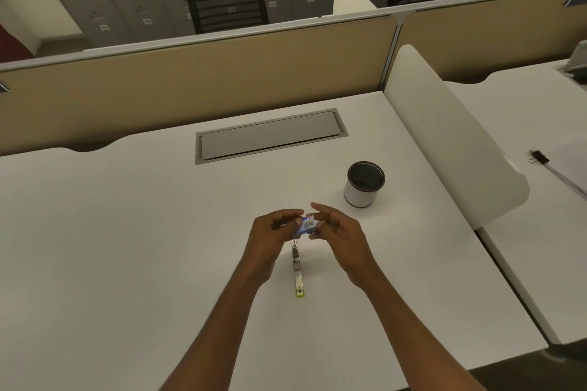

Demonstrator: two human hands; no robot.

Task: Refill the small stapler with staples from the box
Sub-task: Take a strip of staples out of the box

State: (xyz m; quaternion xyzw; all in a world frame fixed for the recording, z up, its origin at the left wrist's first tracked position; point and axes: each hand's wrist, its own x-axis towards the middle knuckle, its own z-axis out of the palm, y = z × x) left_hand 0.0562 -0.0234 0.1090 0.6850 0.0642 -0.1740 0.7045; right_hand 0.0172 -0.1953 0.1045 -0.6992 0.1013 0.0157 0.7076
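Observation:
A small blue and white staple box [306, 227] is held above the white desk [127, 232] between both hands. My left hand [270, 241] grips its left side with fingers curled. My right hand [340, 238] pinches its right end, index finger stretched over the top. Whether the box is open is too small to tell. Just below the hands, the small stapler [298, 273] lies flat on the desk, opened out lengthwise, metal parts up, with a yellow tip at the near end. Neither hand touches it.
A black-lined white cup [363, 184] stands to the right, behind the hands. A grey cable flap [270, 136] is set into the desk further back. A white divider [451, 136] borders the right side; a tan partition [190, 79] runs along the back.

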